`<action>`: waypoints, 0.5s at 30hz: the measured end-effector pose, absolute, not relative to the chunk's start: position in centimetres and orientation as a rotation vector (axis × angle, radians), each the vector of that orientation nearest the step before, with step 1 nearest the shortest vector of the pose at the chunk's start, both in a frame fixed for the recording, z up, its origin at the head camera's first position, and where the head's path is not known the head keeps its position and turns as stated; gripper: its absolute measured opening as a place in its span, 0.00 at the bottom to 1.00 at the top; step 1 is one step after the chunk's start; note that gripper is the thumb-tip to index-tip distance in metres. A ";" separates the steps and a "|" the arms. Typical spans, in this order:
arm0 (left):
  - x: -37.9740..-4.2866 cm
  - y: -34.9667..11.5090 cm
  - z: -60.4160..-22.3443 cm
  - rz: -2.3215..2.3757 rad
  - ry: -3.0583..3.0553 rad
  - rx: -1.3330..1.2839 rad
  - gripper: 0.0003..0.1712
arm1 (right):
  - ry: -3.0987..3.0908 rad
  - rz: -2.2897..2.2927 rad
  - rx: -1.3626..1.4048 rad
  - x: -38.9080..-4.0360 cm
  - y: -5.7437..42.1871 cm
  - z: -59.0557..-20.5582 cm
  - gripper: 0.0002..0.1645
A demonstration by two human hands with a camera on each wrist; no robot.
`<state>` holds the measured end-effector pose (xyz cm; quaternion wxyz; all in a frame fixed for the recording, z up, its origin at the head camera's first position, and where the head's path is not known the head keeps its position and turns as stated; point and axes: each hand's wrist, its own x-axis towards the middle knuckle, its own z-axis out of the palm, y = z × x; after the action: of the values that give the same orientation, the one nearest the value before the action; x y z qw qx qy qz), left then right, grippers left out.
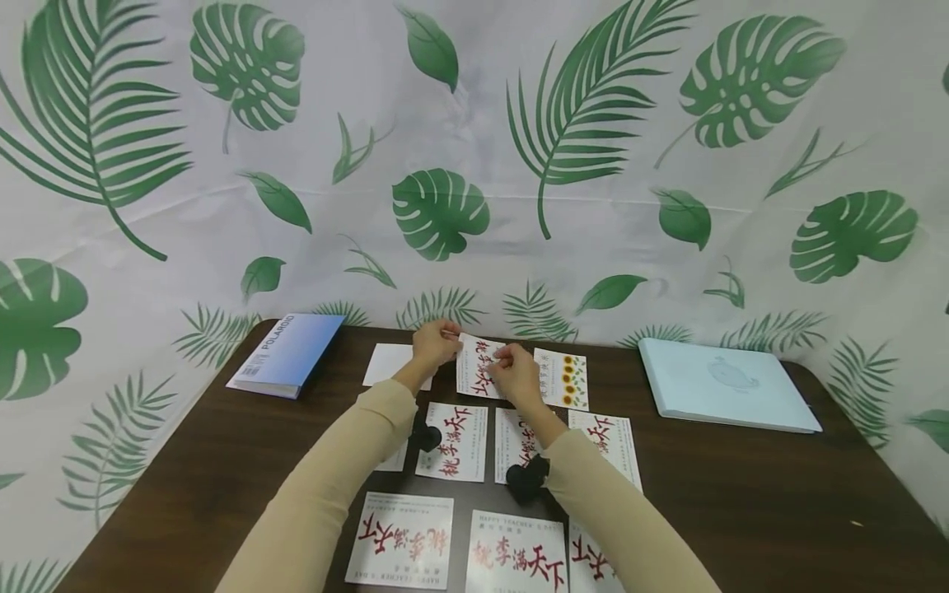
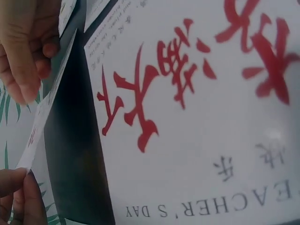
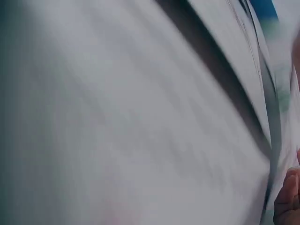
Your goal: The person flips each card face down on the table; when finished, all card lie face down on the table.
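My left hand [image 1: 436, 343] pinches the upper left corner of a white card with red Chinese characters [image 1: 474, 371] in the back row. Seen from the left wrist, that card stands tilted, its edge between thumb and fingers [image 2: 14, 185]. My right hand [image 1: 516, 376] is over the card's right side, fingers loosely bent; whether they touch it is unclear. Beside it lies a sunflower card [image 1: 572, 383], and left of it a blank white card [image 1: 387, 363]. The right wrist view is blurred, with right fingers [image 3: 287, 194] at its edge.
Rows of similar cards lie nearer me, including a middle-row card [image 1: 467, 428] and a front card [image 1: 404, 539]. A blue Polaroid album [image 1: 285, 354] rests at the back left, a pale blue book [image 1: 726, 383] at the back right. Leaf-patterned cloth [image 1: 474, 165] hangs behind the table.
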<state>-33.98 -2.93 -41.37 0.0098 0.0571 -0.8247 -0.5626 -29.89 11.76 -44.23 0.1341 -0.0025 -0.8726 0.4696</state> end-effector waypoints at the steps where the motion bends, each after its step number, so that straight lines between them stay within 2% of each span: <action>1: -33.9 -2.9 -41.2 -1.762 -2.572 0.177 0.13 | -2.534 1.384 0.018 -29.4 11.3 -44.2 0.09; 10: -33.5 -2.6 -39.9 -1.792 -2.583 0.193 0.13 | -2.578 1.293 0.098 -27.4 8.3 -43.1 0.17; 15: -33.7 -2.5 -39.5 -1.748 -2.579 0.144 0.12 | -2.595 1.233 0.085 -27.2 8.0 -42.5 0.13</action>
<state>-33.69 -2.54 -39.54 0.0114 0.0461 -0.8268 -0.5605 -27.24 8.02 -42.52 0.1332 0.0294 -0.8947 0.4253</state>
